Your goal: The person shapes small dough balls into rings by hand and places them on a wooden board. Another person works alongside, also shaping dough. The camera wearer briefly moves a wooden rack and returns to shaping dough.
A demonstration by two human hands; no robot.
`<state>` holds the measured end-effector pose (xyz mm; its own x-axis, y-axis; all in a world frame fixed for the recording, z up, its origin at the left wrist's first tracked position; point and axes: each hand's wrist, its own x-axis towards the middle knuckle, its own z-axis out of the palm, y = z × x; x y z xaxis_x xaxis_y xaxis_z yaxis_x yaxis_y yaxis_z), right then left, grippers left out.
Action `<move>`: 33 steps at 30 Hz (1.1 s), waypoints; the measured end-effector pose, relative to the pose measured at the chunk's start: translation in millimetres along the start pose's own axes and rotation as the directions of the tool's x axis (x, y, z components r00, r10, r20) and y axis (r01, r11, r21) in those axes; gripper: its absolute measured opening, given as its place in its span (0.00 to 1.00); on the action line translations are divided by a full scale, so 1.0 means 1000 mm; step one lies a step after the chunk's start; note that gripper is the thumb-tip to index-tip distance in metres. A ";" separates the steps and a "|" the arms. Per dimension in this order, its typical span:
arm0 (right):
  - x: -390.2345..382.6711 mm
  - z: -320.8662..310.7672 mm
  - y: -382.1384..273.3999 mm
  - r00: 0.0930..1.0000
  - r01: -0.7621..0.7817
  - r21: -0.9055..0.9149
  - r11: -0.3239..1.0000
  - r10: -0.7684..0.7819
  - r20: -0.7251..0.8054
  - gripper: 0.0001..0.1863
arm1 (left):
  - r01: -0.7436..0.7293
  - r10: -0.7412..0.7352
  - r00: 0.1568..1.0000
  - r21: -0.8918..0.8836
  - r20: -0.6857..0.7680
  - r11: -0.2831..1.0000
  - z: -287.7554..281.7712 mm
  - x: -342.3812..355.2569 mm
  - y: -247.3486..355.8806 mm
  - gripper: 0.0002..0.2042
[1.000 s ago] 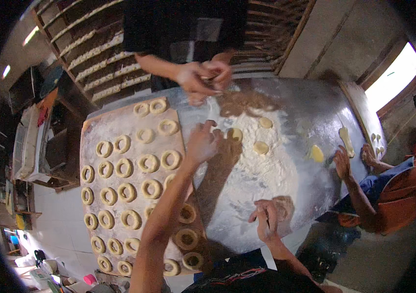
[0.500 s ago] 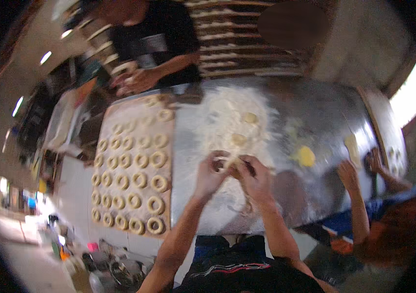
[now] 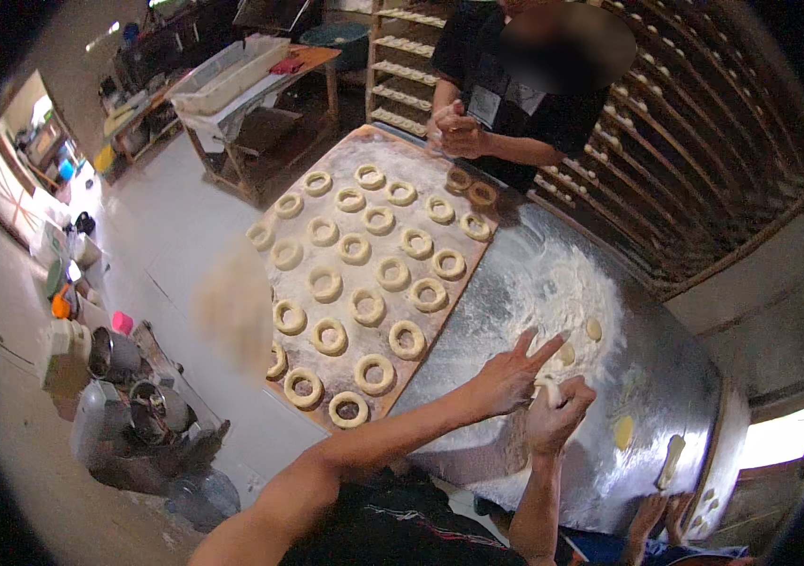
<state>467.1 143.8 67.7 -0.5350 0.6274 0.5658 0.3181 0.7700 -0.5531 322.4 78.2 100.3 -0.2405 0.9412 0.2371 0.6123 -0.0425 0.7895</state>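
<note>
My left hand (image 3: 510, 373) is over the steel table (image 3: 647, 358) with index and middle fingers stretched apart, close beside a pale dough piece (image 3: 548, 391). My right hand (image 3: 562, 410), just below and right of it, has its fingers closed on that dough; whether my left hand touches it is unclear. Beyond my fingers, dough rounds (image 3: 594, 329) lie in spread flour (image 3: 557, 288). To the left, a floured wooden board (image 3: 458, 321) bears several rows of dough rings (image 3: 368, 307).
Across the table a co-worker (image 3: 468, 132) has both hands together. Another person's hands (image 3: 652, 509) are at the lower right near a dough strip (image 3: 671, 462). A rack (image 3: 666, 151), side bench (image 3: 232, 85) and pots and containers (image 3: 147, 406) surround the table.
My view has swung left. My hands, apart a second ago, met around the dough; now my left fingers are extended while my right hand is closed on it.
</note>
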 end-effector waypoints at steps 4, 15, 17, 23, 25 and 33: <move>0.021 0.009 -0.015 0.873 -0.367 -0.178 0.913 0.404 0.272 0.21 | 0.261 -0.107 0.954 -0.604 0.279 0.753 -0.006 -0.009 -0.029 0.37; -0.029 0.005 -0.039 0.889 -0.452 0.803 0.388 0.124 0.441 0.31 | -0.038 -0.311 0.771 -0.528 -0.555 0.848 0.047 -0.046 -0.004 0.22; -0.030 0.001 -0.035 0.866 -0.494 0.855 0.157 0.176 0.468 0.29 | 0.069 -0.468 0.666 -0.577 -0.581 0.814 0.048 -0.055 0.001 0.18; -0.019 0.003 -0.051 0.844 -0.536 0.844 -0.036 0.012 0.536 0.23 | -0.177 -0.110 0.763 -0.370 -0.637 0.912 0.020 -0.064 0.007 0.19; -0.012 0.008 -0.064 0.832 -0.555 0.832 -0.012 0.007 0.555 0.25 | 0.041 -0.457 0.678 -0.592 -0.575 0.805 0.004 -0.066 0.003 0.16; 0.032 0.086 -0.116 0.833 -0.553 0.831 0.058 -0.005 0.554 0.16 | -0.097 -0.173 0.690 -0.326 -0.703 0.940 -0.085 -0.071 -0.050 0.13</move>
<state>345.6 65.0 97.5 -0.8804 0.4544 0.1353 -0.3368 -0.3985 -0.8531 244.6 -15.0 92.2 -0.8009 0.4218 0.4250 0.3533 -0.2402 0.9041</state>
